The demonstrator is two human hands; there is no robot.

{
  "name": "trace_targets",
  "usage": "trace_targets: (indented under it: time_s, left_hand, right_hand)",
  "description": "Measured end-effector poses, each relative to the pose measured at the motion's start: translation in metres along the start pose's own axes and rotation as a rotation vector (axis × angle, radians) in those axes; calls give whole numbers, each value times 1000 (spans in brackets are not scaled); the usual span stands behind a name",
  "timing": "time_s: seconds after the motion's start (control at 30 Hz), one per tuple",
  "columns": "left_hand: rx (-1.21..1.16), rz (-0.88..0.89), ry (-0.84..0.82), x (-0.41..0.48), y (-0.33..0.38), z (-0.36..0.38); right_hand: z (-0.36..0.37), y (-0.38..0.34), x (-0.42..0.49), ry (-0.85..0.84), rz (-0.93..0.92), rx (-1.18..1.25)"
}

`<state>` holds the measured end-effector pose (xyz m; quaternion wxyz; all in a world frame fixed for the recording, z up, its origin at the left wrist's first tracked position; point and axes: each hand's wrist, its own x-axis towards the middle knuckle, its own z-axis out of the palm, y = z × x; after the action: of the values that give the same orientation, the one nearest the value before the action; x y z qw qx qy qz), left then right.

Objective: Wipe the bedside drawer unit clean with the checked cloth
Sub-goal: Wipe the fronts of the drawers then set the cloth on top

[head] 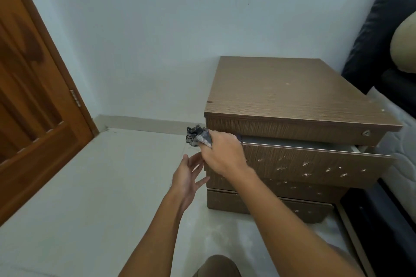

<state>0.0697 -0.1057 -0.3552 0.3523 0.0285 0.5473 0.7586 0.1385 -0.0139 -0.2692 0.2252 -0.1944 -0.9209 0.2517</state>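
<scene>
The brown wood-grain bedside drawer unit stands against the pale wall, its middle drawer pulled partly out and speckled with pale marks. My right hand grips the bunched dark checked cloth at the unit's front left corner, just under the top slab. My left hand is below it with fingers spread and straight, beside the left edge of the drawers, holding nothing.
An orange-brown wooden door stands on the left. A dark bed frame with a white mattress borders the unit on the right. A keyhole sits in the top drawer front. My knee shows at the bottom over pale floor.
</scene>
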Motion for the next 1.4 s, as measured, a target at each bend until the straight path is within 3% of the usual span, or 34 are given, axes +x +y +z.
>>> trace_targets:
  time_s: [0.07,0.23,0.3,0.43,0.53,0.7,0.8,1.1,1.4]
  left_hand:
    - [-15,4,25,-2,3,3]
    - [-26,16,100,-7,6,14]
    - [-7,13,119,-7,8,16]
    - [74,70,141,-9,12,14]
    - [190,130,211,-10,16,19]
    - [387,280,366,-6,12,42]
    - [358,268,441,-8,9,61]
    - [218,188,446,14,13,71]
    - [119,132,480,24,17,86]
  right_hand:
    - [9,0,3,61,29,81]
    - [-3,-14,21,-156,139,298]
    - [-8,-16,23,-169,191,548]
    - [-18,-13,6,-117,403,1285]
    - [-30,3,-24,65,494,1527]
    - [-59,45,-83,669,717,1319]
    - [-63,73,-111,871,745,1156]
    - [-89,148,-146,1119,804,961]
    - [-116,190,-149,1062,819,873]
